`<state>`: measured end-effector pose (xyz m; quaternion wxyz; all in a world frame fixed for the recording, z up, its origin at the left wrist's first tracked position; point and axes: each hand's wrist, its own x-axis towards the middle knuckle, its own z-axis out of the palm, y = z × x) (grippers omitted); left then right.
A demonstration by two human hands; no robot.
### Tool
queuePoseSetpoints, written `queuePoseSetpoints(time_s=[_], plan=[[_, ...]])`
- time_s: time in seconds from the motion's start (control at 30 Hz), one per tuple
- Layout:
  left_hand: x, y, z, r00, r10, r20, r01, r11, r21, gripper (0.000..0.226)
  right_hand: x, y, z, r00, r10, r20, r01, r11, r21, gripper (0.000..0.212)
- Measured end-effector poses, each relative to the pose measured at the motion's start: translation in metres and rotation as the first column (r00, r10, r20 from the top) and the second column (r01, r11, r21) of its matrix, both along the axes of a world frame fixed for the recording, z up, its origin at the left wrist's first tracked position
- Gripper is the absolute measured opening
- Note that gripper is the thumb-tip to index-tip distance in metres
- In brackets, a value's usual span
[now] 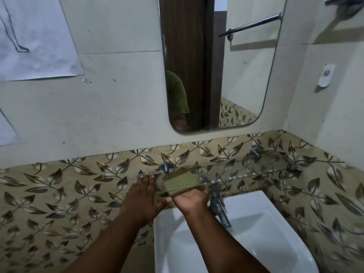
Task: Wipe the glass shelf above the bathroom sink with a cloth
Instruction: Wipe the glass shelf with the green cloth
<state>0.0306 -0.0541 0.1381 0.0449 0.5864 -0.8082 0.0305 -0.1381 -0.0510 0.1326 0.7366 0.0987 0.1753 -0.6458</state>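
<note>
Two hands up at glass shelf [246, 172], mounted on leaf-pattern tile band above white sink [246, 217]. Left hand [141, 196] laid flat, fingers spread wide, tips over shelf's left end, holding nothing. Right hand [192, 200] pressed to shelf's front edge just left of tap [217, 203], w/ olive-green cloth [180, 183] lying flat on the glass. Right grip on cloth edge, fingers partly hidden under glass, so exact hold unclear. Mirror [216, 66] on wall above shelf. Paper sheet [33, 36] stuck on wall upper left.
</note>
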Motion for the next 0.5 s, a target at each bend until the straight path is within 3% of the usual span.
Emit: queuePoseSetpoints(time_s=[0.07,0.1,0.13,0.17,0.2,0.23,0.3,0.37,0.5], plan=[[0.0,0.0,-0.002,1.0,0.004,0.001,-0.004,1.0,-0.004,0.118,-0.001,0.001,-0.003,0.997,0.071,-0.01,-0.072,0.997,-0.041,0.058],[0.0,-0.001,-0.002,1.0,0.005,-0.003,-0.005,1.0,-0.008,0.118,-0.002,0.003,0.002,0.99,0.089,-0.111,-0.092,0.996,-0.016,0.042],[0.0,-0.001,-0.003,1.0,0.006,-0.009,-0.007,1.0,-0.011,0.119,-0.002,0.005,0.003,0.945,0.042,-0.323,-0.041,0.999,0.01,0.038],[0.0,-0.001,-0.003,1.0,0.007,-0.014,-0.008,1.0,-0.013,0.119,-0.003,0.005,-0.003,0.919,0.022,-0.393,-0.02,1.0,0.011,0.039],[0.0,-0.001,-0.003,1.0,0.006,-0.018,-0.007,1.0,-0.012,0.12,-0.004,0.006,-0.005,0.959,0.068,-0.276,-0.081,0.996,-0.036,0.047],[0.0,-0.001,-0.003,1.0,0.004,-0.02,-0.004,1.0,-0.01,0.121,-0.002,0.012,-0.001,0.95,0.097,-0.296,-0.115,0.992,-0.043,0.067],[0.0,0.0,-0.002,1.0,0.001,-0.026,-0.001,1.0,-0.007,0.122,-0.007,0.021,-0.003,0.987,0.051,-0.153,-0.05,0.999,0.012,0.097],[0.001,-0.001,-0.003,1.0,0.0,-0.027,-0.001,1.0,-0.015,0.119,-0.021,0.02,-0.004,0.999,-0.013,-0.035,0.014,1.0,0.008,0.101],[0.001,-0.001,-0.004,1.0,0.0,-0.017,0.0,1.0,-0.026,0.118,-0.047,0.013,0.005,0.993,-0.116,-0.026,0.117,0.992,0.05,0.09]])
